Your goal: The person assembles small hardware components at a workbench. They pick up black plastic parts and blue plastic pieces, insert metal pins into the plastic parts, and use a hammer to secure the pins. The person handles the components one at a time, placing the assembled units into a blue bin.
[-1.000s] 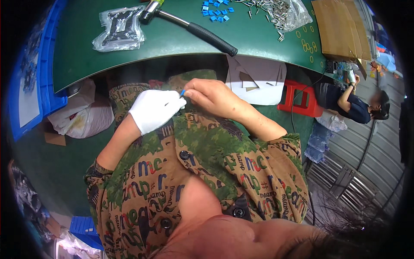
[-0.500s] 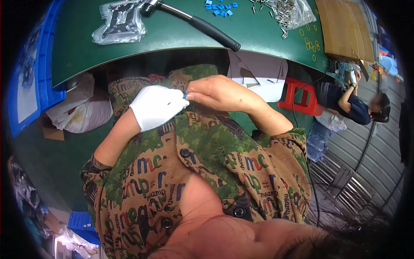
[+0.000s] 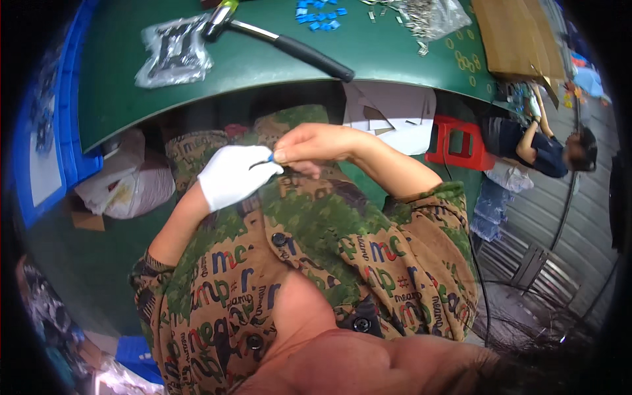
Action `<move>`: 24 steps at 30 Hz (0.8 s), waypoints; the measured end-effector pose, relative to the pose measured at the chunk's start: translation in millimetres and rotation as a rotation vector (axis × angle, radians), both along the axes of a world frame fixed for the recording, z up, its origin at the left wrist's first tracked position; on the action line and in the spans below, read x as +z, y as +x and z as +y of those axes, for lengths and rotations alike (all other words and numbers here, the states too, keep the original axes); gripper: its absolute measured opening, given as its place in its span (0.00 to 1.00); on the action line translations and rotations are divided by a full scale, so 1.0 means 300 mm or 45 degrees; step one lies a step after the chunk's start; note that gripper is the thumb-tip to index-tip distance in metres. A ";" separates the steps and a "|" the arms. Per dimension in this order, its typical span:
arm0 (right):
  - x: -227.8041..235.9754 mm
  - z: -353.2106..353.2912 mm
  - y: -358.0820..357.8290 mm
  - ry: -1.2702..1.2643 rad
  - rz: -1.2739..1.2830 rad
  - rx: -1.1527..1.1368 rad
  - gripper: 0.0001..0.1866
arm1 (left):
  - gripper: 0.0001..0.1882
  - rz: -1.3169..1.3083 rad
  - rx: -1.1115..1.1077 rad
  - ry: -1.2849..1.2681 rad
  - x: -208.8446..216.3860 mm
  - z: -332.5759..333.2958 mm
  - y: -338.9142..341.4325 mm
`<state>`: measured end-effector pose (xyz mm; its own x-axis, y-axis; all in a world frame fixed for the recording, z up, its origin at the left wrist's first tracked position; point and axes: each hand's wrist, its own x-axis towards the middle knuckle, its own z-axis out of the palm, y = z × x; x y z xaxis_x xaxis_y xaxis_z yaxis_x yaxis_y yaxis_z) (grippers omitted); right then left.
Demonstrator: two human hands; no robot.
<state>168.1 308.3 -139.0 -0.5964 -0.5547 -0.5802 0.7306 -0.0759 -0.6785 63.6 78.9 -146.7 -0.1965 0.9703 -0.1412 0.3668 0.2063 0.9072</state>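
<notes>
In front of my lap, clear of the table edge, my two hands meet around a small blue piece. My left hand, in a white glove, is closed with its fingertips on one side of the piece. Bare, my right hand pinches the other side between thumb and forefinger, its remaining fingers curled below. Most of the piece is hidden by the fingers. On the green table beyond lie several similar blue pieces and a black-handled hammer.
A clear bag with a black part lies left of the hammer. Metal pieces, yellow rings and a cardboard box are at the right. A blue bin stands left, a red stool right. A co-worker sits far right.
My right hand has turned, and its curled fingers now show below the pinch. Both hands still hold the blue piece. The whole view has shifted slightly.
</notes>
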 end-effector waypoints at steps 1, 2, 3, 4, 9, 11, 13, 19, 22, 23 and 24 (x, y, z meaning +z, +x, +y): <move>-0.011 -0.011 0.001 -0.035 -0.025 -0.040 0.20 | 0.12 -0.132 0.028 0.001 0.020 -0.007 -0.003; -0.010 -0.023 -0.002 -0.064 -0.049 -0.091 0.19 | 0.12 -0.276 0.111 0.100 0.004 -0.023 -0.002; -0.007 -0.045 -0.007 -0.031 0.016 -0.135 0.19 | 0.13 -0.470 0.158 0.000 -0.002 -0.042 -0.015; 0.003 -0.067 -0.003 0.001 0.081 -0.178 0.18 | 0.14 -0.663 0.202 -0.108 -0.007 -0.058 -0.033; 0.173 0.004 -0.011 0.860 1.065 -0.218 0.14 | 0.16 -0.897 0.277 -0.051 0.042 -0.090 -0.102; 0.201 0.139 -0.006 1.227 1.237 -0.485 0.14 | 0.22 -0.933 0.338 -0.026 0.085 -0.092 -0.115; 0.198 0.304 -0.021 1.507 1.331 -0.767 0.12 | 0.31 -1.013 0.429 0.146 0.056 -0.093 -0.112; 0.162 0.554 -0.172 2.365 1.262 -0.539 0.11 | 0.30 -1.088 0.584 0.210 0.048 0.017 -0.096; 0.141 0.574 -0.225 2.534 1.237 -0.350 0.12 | 0.25 -1.145 0.540 0.400 0.034 0.071 -0.036; 0.135 0.578 -0.228 2.541 1.259 -0.352 0.11 | 0.24 -1.180 0.574 0.380 0.041 0.085 -0.023; 0.132 0.580 -0.219 2.514 1.289 -0.344 0.10 | 0.24 -1.215 0.604 0.359 0.046 0.094 -0.015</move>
